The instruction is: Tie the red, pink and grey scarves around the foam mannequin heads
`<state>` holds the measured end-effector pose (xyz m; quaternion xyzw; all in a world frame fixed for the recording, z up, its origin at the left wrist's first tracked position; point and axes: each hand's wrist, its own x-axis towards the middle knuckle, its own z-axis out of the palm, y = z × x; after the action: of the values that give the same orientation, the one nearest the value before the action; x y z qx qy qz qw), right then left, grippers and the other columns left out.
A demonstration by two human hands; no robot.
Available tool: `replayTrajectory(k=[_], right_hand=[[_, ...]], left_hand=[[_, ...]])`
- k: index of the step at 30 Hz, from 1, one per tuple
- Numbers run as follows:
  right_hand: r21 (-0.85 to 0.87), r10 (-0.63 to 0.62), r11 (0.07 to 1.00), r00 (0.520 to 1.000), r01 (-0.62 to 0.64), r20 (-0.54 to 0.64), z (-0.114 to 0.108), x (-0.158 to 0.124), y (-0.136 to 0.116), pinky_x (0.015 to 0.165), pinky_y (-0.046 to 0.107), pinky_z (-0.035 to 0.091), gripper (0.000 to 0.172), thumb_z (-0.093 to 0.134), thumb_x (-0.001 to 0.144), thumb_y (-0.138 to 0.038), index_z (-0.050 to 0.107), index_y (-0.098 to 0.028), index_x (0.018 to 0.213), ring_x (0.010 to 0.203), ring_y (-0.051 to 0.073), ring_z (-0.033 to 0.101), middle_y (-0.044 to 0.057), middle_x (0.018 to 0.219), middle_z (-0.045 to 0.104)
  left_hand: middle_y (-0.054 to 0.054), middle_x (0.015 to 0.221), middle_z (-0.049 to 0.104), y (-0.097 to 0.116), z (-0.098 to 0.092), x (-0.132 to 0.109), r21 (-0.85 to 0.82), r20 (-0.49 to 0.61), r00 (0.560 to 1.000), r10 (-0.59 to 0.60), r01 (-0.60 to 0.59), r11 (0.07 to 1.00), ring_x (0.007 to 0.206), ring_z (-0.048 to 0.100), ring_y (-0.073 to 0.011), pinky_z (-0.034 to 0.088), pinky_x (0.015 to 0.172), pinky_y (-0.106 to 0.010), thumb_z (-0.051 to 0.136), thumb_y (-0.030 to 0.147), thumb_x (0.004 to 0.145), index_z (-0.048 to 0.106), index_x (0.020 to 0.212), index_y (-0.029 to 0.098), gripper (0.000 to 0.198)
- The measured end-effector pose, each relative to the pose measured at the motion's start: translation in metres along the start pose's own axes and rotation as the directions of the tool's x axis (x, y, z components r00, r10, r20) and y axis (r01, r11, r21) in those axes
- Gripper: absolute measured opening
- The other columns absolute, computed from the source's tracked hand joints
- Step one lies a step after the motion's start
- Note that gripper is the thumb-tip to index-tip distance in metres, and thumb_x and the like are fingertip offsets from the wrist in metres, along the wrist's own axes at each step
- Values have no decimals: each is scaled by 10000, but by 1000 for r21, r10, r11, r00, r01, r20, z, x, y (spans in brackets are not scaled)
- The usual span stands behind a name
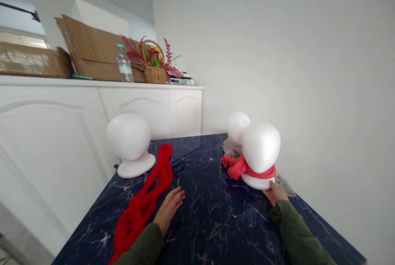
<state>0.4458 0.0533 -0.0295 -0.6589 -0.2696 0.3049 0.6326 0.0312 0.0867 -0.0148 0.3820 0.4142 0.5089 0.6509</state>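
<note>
A coral scarf is knotted around the neck of the front white foam mannequin head, its tied ends trailing leftward. Just behind that landmark, a second mannequin head has grey fabric around its neck. Well to the landmark's left, a third mannequin head has a bare neck; the red scarf lies loose beside it, not yet wrapped on anything. The right hand reaches to the landmark's near side, thumb and fingers apparently pinching its base rim. The left hand, left of the landmark, is empty, fingers extended together, forearm over the red scarf's near end.
</note>
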Motion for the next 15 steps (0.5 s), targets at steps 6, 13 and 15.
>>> replayTrajectory(k=[6,13,15], right_hand=[[-354,-15,934,981,-55,-192,-5,4,-11,699,415,455,391,477,673,-456,530,-135,891,697,263,596,120,690,605],[-647,-216,761,956,38,-197,-17,-3,-10,659,356,413,268,470,654,-335,533,-134,819,729,257,562,106,721,597],[-675,-237,731,965,99,-116,-17,-6,-10,597,316,392,150,478,632,-307,512,-171,685,641,218,542,56,628,569]], left_hand=[[-133,1034,581,3,3,-6,23,13,1000,16,-16,1000,959,555,-228,376,893,-353,665,404,611,528,1002,144,489],[-125,986,596,3,5,-8,84,31,999,17,-20,996,910,568,-217,396,849,-341,663,388,620,548,958,139,435],[-116,964,604,3,4,-7,108,31,999,28,-31,994,898,569,-212,398,840,-336,669,366,619,559,945,143,410]])
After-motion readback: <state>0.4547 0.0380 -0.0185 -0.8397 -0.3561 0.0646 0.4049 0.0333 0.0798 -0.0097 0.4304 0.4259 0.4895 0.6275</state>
